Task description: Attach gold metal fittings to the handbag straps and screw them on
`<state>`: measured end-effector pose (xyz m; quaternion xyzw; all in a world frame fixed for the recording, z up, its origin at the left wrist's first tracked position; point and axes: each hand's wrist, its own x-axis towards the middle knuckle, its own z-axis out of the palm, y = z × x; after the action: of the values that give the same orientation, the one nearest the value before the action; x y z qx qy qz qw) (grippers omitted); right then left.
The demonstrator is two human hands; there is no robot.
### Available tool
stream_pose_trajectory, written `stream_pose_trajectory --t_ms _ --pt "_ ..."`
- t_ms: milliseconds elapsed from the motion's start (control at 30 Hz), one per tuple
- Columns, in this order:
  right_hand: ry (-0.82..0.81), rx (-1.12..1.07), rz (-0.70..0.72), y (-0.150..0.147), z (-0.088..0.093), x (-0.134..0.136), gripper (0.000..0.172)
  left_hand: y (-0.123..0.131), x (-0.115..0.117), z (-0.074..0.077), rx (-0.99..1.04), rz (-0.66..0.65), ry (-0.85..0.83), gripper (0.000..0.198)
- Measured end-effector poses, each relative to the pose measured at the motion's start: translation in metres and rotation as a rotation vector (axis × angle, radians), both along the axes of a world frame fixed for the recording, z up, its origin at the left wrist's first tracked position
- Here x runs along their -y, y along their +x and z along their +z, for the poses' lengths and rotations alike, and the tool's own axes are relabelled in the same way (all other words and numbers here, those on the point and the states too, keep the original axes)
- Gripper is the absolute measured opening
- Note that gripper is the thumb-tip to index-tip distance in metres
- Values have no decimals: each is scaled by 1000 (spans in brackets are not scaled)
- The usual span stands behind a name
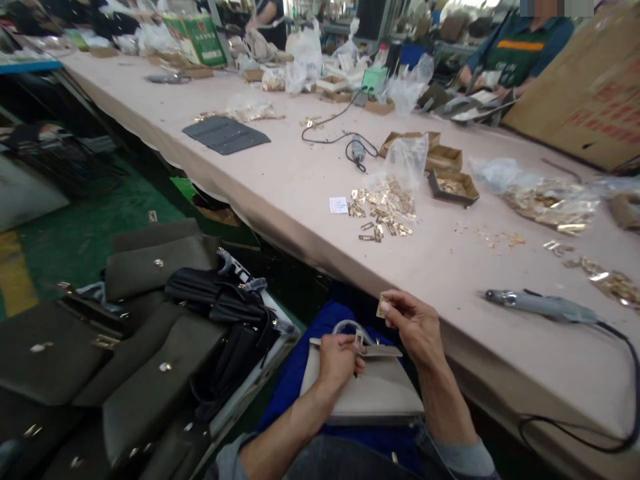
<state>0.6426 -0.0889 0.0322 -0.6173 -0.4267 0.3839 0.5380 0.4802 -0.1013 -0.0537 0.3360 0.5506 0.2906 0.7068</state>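
A cream handbag (370, 397) lies across my lap on blue cloth (327, 323), with its curved handle (350, 325) at the top. My left hand (340, 360) is closed on the bag's flap near the handle, and a small piece of metal shows by its fingertips. Above the bag's right side, my right hand (415, 327) pinches a small gold metal plate (381, 306) between thumb and fingers, close to the table edge. What the left fingers cover on the flap is hidden.
Gold metal fittings (387, 200) lie heaped on the table (300, 193). An electric screwdriver (543, 305) with a black cord rests at right. Dark olive bags (150, 363) fill a crate at left. Beyond the table sits a co-worker (525, 53) beside a large cardboard box (585, 93).
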Motion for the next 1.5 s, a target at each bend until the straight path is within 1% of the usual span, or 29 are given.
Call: stream_pose_trajectory --t_ms 100,167,233,300,400,533,600,800,1067,1200,1333,1500 --pt "-107 -136 -48 -7 -43 27 32 1 3 -1 73 -4 -20 24" --pt "-152 -176 -40 -8 -64 38 33 3 5 1 105 -18 -41 25" --pt "-179 -194 -12 -8 -76 43 34 6 6 3 108 -32 -56 25" --pt "-194 -218 16 -7 -81 46 35 8 6 4 113 -36 -64 24" --pt "-213 -228 42 -9 -83 49 34 9 7 2 143 -43 -78 22" --pt "-248 -152 61 -14 -81 49 30 9 10 -6 200 -25 -85 17" --pt "-252 -118 69 -15 -82 49 29 9 11 -7 222 -28 -80 14" --pt "-247 -48 76 -16 -85 51 30 6 12 0 201 -66 -70 15" --pt "-262 61 78 -20 -77 52 27 2 12 1 169 -84 -65 15" --pt "-272 54 63 -19 -83 53 30 1 12 0 161 -98 -54 14" --pt "-271 75 50 -18 -90 53 30 0 13 -6 167 -92 -50 16" --pt "-264 77 65 -17 -91 53 32 2 14 -8 152 -78 -27 15"
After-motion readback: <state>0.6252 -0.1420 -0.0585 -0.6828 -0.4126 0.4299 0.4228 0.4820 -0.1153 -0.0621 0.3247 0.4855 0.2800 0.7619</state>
